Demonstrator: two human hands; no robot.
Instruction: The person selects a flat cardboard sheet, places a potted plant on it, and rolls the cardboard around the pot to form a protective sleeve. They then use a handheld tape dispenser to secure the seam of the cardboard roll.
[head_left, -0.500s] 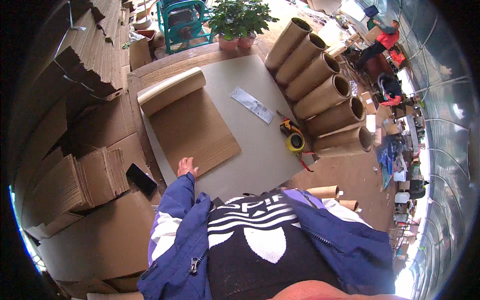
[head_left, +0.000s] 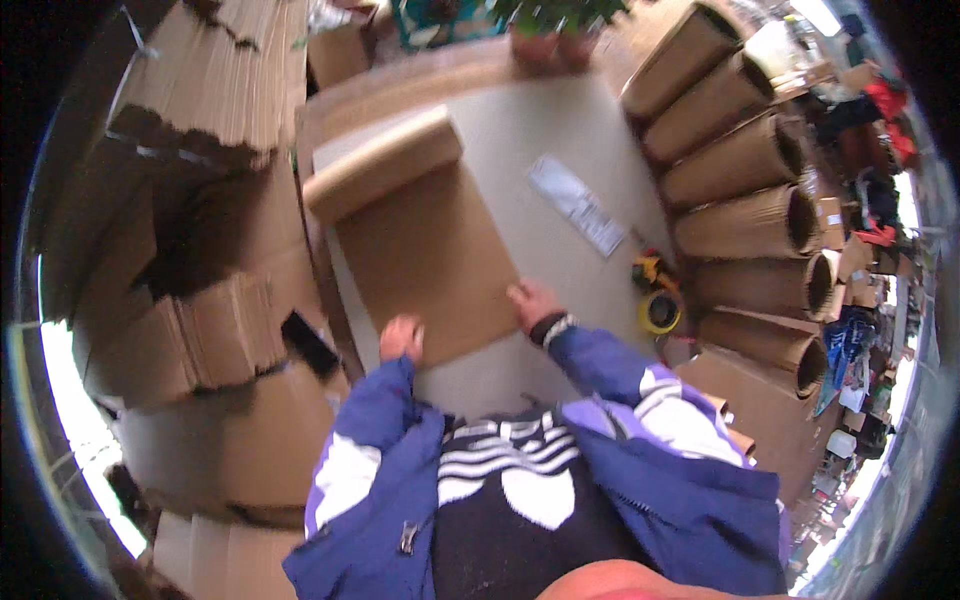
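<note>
A brown corrugated cardboard sheet [head_left: 440, 255] lies on a pale grey board [head_left: 490, 130], its far end curled into a roll [head_left: 385, 165]. My left hand [head_left: 402, 340] rests on the sheet's near left corner, fingers stretched forward. At the near right edge, my right hand [head_left: 533, 304] has its fingers bent round the sheet's border. To the right of the sheet lie a whitish printed flat strip [head_left: 576, 205], an orange-and-black tool [head_left: 652, 270] and a round yellow thing [head_left: 660, 313]. Motion blurs the hands a little.
Several upright cardboard tubes [head_left: 745, 222] line the right side of the board. Stacked flat cardboard [head_left: 205, 85] fills the left, with a dark flat object [head_left: 311, 343] near the board. Potted plants [head_left: 555, 45] stand at the far edge.
My right hand has come into view and onto the sheet's right edge. The left hand stays at the near left corner. The whole view has shifted, and the co-workers are now mostly at the rim.
</note>
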